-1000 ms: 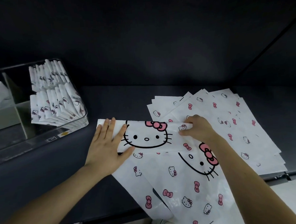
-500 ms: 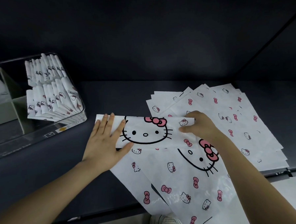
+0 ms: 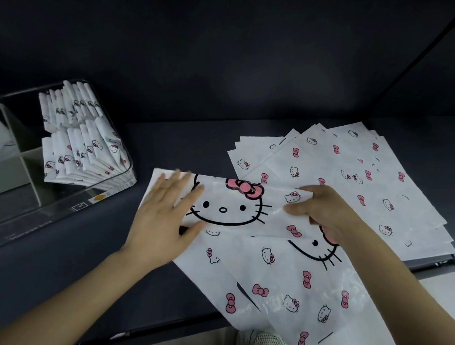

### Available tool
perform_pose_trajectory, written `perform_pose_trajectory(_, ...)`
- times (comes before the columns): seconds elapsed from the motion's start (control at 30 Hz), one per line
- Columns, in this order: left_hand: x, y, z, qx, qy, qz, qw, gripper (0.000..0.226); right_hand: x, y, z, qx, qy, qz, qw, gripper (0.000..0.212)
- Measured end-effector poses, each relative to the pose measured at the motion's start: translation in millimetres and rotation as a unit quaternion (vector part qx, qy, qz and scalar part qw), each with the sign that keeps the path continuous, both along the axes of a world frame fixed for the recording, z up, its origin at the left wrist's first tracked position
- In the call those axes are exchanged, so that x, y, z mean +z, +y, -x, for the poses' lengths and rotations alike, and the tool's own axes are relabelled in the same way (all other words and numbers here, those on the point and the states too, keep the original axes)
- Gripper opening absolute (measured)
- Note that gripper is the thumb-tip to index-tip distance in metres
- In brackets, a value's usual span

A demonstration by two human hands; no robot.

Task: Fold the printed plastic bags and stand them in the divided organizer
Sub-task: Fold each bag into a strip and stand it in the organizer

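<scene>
Shifted slightly toward the pinch, the left hand (image 3: 165, 220) presses flat and spread on the folded bag (image 3: 230, 206); right hand (image 3: 320, 209) pinches its other end.

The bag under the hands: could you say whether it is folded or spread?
Folded: the bag lies as a doubled-over big-face band, left hand pressing it flat, right hand pinching its end.

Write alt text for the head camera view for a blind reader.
Two bare hands fold a printed plastic bag on a dark counter: the left hand presses flat on its left end, the right hand pinches the folded right edge. A stack of flat bags lies to the right; folded bags stand in a clear organizer at left.
</scene>
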State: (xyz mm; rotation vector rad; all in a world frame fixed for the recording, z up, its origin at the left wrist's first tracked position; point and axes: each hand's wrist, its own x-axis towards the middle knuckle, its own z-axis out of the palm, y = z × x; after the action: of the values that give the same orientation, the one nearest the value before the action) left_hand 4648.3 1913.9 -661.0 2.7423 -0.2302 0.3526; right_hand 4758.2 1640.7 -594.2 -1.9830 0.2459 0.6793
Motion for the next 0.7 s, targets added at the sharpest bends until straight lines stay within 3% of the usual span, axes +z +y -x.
perform_pose_trajectory(0.1, 1.6, -22.7, 13.3, -0.097, 0.013, 0.072, 0.993, 0.056, -3.6, -2.1, 23.5, -0.092, 0.088, -0.078, 0.989, 0.023)
perform_pose_trajectory(0.2, -15.5, -42.9, 19.5, -0.16, 0.054, 0.073, 0.983, 0.056, -11.6, -8.3, 39.2, -0.185, 0.168, -0.144, 0.958, 0.023)
perform_pose_trajectory(0.33, -19.8, -53.8, 10.0, -0.139, 0.049, 0.132, 0.98, 0.048, -11.5, -8.4, 58.6, -0.228, 0.25, -0.216, 0.916, 0.009)
perform_pose_trajectory(0.43, -17.9, -48.7, 10.2, -0.081, 0.036, 0.231, 0.969, 0.046, -5.0, 2.2, 65.1, -0.214, 0.267, -0.261, 0.903, 0.018)
perform_pose_trajectory(0.5, -13.1, -44.5, 17.6, -0.029, 0.081, 0.315, 0.945, 0.037, 4.2, 11.2, 66.3, -0.176, 0.25, -0.265, 0.914, 0.021)
perform_pose_trajectory(0.57, -5.1, -40.8, 24.1, 0.044, 0.172, 0.443, 0.879, 0.029, 10.0, 17.4, 63.9, -0.104, 0.17, -0.229, 0.953, 0.024)
perform_pose_trajectory(0.63, -3.8, -34.0, 28.4, 0.078, 0.206, 0.537, 0.815, 0.047, 8.2, 20.3, 56.3, -0.023, 0.028, -0.168, 0.985, 0.06)
perform_pose_trajectory(0.7, -3.0, -27.7, 30.7, 0.094, 0.193, 0.592, 0.776, 0.064, 8.1, 27.2, 50.3, 0.051, -0.059, -0.174, 0.982, 0.085)
